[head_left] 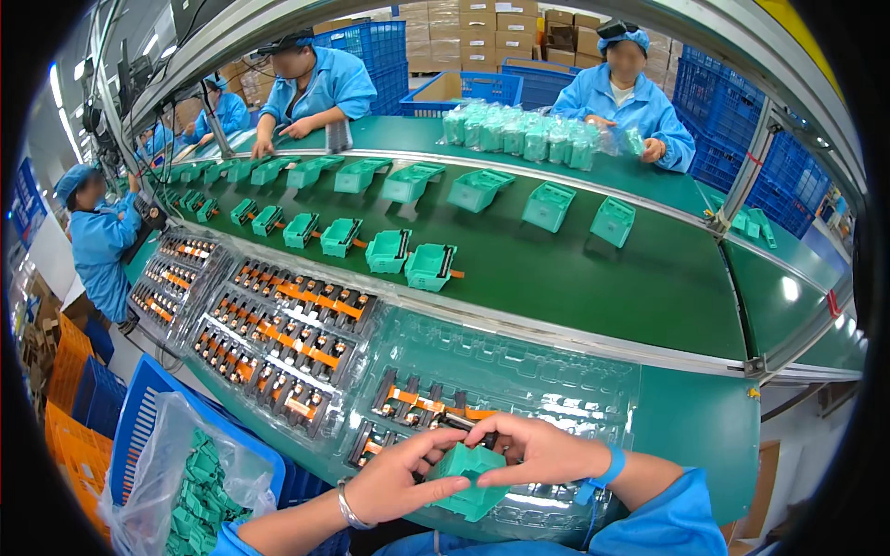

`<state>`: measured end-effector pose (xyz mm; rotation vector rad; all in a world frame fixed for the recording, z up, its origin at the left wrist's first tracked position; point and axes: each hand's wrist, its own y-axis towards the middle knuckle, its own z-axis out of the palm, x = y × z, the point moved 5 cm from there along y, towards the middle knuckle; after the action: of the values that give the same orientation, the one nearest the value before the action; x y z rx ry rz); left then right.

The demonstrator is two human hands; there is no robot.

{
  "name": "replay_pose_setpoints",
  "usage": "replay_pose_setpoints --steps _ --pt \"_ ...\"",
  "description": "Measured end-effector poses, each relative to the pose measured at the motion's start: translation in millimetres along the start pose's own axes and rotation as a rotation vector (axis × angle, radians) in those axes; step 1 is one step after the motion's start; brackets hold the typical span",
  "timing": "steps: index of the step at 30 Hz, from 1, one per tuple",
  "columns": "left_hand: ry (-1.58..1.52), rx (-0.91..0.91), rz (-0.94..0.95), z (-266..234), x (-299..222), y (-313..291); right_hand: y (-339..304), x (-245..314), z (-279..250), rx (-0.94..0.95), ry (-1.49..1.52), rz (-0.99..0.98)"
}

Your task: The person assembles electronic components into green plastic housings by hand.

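Both my hands are wrapped round one green plastic housing [470, 499] near the front edge of the bench. My left hand [394, 480], with a bangle at the wrist, grips its left side. My right hand [538, 451], wearing a blue wrist strap, closes on its right and upper side, with the thumb on the front. Just beyond my fingers lies a clear plastic tray [519, 371] with black parts joined to orange strips [417, 400] at its left and near end. My fingers cover part of the housing, so I cannot tell what is inside it.
More clear trays filled with black-and-orange parts [287, 324] stand to the left. Green housings [431, 267] sit in two rows on the green conveyor belt [556, 287]. At lower left a blue basket [139, 408] holds green pieces. Co-workers [626, 102] work across the belt, near bagged green parts [519, 134].
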<state>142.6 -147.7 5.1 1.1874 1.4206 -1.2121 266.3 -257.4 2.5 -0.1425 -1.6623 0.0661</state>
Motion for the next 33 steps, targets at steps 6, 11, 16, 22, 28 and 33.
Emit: replay_pose_setpoints --steps 6,11,16,22,28,33 --pt "-0.07 -0.083 -0.081 -1 9 -4 0 -9 -13 -0.175 0.177 -0.064" --pt "-0.843 -0.401 -0.223 -27 11 -2 -4 -27 -48 -0.508 0.612 -0.109" --pt "-1.008 -0.304 -0.255 -30 26 -2 -6 -18 -51 -0.505 0.714 -0.126" --pt "-1.165 -0.219 -0.255 -23 20 0 -2 -26 -56 -0.47 0.832 -0.068" --pt "-1.109 -0.232 -0.213 -24 27 -2 -8 -29 -61 -0.597 0.643 -0.119" --pt "-1.081 -0.186 -0.211 -21 22 3 -5 -26 -60 -0.554 0.689 -0.164"
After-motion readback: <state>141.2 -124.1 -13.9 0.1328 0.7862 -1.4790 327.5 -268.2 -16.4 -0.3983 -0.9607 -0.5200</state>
